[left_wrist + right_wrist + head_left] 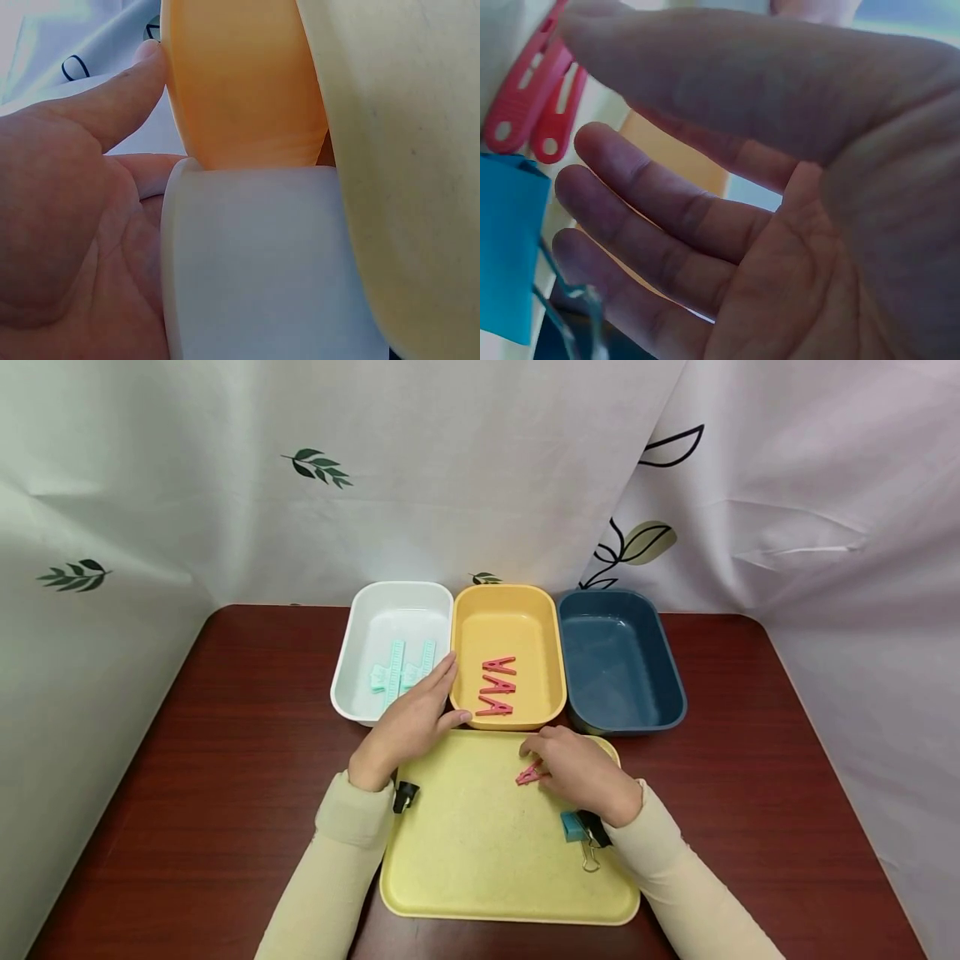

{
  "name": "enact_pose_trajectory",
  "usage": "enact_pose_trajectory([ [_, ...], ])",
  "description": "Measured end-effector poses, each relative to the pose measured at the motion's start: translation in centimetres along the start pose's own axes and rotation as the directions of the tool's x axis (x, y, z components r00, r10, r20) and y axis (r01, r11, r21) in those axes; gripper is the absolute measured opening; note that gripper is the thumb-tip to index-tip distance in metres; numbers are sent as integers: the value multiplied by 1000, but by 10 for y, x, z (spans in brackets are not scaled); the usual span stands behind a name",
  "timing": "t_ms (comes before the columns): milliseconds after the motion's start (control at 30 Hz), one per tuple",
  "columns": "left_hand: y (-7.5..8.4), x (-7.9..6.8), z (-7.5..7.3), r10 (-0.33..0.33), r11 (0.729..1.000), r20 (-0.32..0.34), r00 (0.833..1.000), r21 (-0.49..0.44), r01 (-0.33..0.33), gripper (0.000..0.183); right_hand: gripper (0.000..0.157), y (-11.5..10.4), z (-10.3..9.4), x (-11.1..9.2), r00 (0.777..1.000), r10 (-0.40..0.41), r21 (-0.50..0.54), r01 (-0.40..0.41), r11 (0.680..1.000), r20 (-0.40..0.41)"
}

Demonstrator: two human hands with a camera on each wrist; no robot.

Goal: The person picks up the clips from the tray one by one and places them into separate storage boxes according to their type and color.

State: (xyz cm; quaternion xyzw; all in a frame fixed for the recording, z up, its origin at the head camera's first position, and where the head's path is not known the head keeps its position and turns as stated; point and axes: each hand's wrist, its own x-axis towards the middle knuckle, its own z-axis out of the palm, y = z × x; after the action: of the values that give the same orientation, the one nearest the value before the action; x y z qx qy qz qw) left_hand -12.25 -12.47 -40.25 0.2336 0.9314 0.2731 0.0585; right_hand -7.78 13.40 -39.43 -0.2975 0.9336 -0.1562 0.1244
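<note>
My right hand (577, 768) is over the upper right of the yellow-green tray (480, 860), pinching a pink-red clothespin (529, 773) between thumb and finger. In the right wrist view, the thumb tip covers one end of the clothespin (525, 105), while the other fingers are loosely bent. A teal binder clip (573, 827) with wire handles lies on the tray near the right wrist. My left hand (412, 718), fingers extended, rests across the adjoining rims of the white bin (347, 677) and yellow bin (555, 652). Its thumb touches the yellow bin's near edge.
Three pink-red clothespins (497, 686) lie in a column inside the yellow bin. Mint-green pieces with ruler-like marks (395, 664) lie in the white bin, partly behind the left hand. A dark blue bin (622, 660) stands at the right of the row, on a reddish-brown table (750, 793).
</note>
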Motion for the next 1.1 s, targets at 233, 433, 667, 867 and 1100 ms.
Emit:
enact_pose_trajectory([
  [233, -1, -1, 1, 1, 1000, 0, 1000, 4, -1, 79, 30, 3, 7, 2, 1000, -15, -25, 15, 1000, -9],
  [433, 0, -2, 0, -9, 1000, 4, 1000, -3, 9, 79, 28, 4, 10, 4, 999, -26, -48, 24, 999, -25],
  [667, 0, -2, 0, -9, 1000, 3, 1000, 0, 9, 80, 19, 5, 11, 5, 999, -26, -45, 25, 999, -29],
  [867, 0, -2, -1, -10, 1000, 4, 1000, -1, 10, 80, 17, 5, 10, 4, 998, -47, -48, 45, 998, -33],
  [1100, -1, -1, 1, -3, 1000, 1, 1000, 4, 3, 81, 18, 5, 10, 4, 998, -54, -61, 52, 997, -36],
])
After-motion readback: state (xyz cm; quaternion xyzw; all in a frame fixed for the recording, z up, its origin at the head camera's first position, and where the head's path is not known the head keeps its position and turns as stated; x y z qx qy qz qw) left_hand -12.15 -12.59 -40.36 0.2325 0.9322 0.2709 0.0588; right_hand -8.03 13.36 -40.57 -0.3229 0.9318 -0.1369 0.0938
